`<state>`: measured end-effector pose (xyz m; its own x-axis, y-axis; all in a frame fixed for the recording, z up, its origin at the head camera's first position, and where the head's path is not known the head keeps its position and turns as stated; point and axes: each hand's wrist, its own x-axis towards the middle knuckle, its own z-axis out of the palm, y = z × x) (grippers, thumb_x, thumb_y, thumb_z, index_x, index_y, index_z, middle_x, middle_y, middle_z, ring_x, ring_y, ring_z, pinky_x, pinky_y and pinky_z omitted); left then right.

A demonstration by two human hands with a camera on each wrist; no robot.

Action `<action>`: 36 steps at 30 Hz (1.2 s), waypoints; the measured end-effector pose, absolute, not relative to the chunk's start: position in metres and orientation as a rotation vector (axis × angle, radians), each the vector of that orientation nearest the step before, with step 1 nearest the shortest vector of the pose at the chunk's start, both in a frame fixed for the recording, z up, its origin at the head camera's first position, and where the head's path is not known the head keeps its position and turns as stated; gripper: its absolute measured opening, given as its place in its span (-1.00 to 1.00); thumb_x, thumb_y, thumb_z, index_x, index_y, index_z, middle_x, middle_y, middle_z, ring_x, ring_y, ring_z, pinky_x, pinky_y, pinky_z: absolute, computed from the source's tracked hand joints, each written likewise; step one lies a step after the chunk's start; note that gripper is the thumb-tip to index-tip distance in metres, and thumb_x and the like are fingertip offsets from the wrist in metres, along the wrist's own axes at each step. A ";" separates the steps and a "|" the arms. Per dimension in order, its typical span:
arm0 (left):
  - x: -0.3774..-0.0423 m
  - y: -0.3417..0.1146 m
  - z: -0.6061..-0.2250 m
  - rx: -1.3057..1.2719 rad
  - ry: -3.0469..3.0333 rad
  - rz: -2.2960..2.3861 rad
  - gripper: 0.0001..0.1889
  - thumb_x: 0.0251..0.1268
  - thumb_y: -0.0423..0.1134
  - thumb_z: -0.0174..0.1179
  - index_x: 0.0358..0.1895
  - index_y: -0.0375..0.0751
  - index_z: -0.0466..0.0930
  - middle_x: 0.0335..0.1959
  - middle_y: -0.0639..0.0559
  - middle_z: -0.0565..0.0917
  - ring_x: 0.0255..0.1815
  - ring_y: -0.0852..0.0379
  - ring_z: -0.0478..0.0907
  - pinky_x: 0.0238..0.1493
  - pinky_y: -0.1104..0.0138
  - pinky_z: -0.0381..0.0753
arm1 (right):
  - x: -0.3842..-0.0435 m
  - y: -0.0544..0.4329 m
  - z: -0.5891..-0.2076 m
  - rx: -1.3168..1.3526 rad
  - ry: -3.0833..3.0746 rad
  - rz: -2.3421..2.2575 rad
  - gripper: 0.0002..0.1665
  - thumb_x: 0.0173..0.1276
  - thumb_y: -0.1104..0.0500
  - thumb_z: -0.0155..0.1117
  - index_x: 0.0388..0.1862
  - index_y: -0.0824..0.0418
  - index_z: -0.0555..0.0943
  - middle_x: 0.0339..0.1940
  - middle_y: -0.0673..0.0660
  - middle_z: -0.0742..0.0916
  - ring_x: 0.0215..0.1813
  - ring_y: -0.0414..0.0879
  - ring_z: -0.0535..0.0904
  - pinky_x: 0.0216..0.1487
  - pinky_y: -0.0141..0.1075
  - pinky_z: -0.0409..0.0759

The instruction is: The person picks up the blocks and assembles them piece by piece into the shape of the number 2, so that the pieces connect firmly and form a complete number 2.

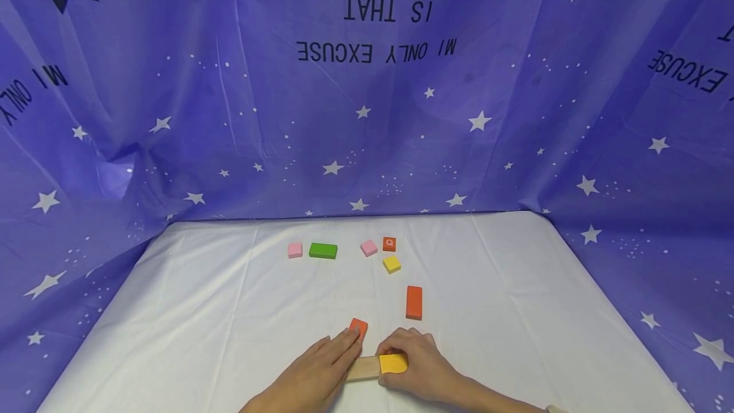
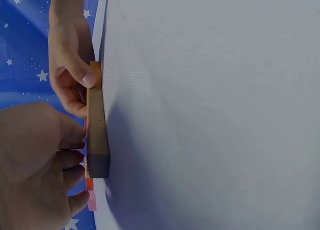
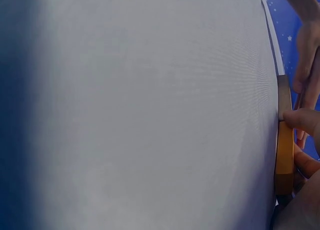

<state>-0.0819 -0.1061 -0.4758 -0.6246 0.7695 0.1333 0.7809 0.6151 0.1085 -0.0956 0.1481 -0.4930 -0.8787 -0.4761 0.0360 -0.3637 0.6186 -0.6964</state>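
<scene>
Near the table's front edge, my right hand pinches a yellow block between thumb and curled fingers. The yellow block stands end to end with a plain wooden block, the two forming one line, as the right wrist view also shows. My left hand lies with its fingers stretched forward alongside the wooden block's left end. Its fingertips overlap a red-orange block, hiding part of it. In the left wrist view the wooden block lies flat on the cloth beside the left fingers.
A longer red block lies beyond my right hand. Farther back are a yellow block, a red block marked Q, two pink blocks, one at centre, and a green block. A starry purple curtain surrounds the white-covered table.
</scene>
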 end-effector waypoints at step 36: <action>-0.080 -0.110 -0.479 -1.344 -2.779 -0.191 -0.09 0.34 0.38 0.02 0.45 -0.36 0.31 0.46 -0.18 0.34 0.47 0.00 0.26 0.32 0.12 0.39 | -0.141 0.198 -0.484 -0.456 2.877 -1.305 -0.36 0.04 0.18 0.64 0.14 0.07 0.61 0.12 -0.05 0.60 0.16 0.04 0.53 0.22 0.00 0.51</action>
<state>-0.0800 -0.1103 -0.4791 -0.6214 0.7775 0.0970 0.7834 0.6150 0.0899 -0.1409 0.1981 -0.4835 -0.9579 -0.2366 0.1625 -0.2781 0.6251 -0.7293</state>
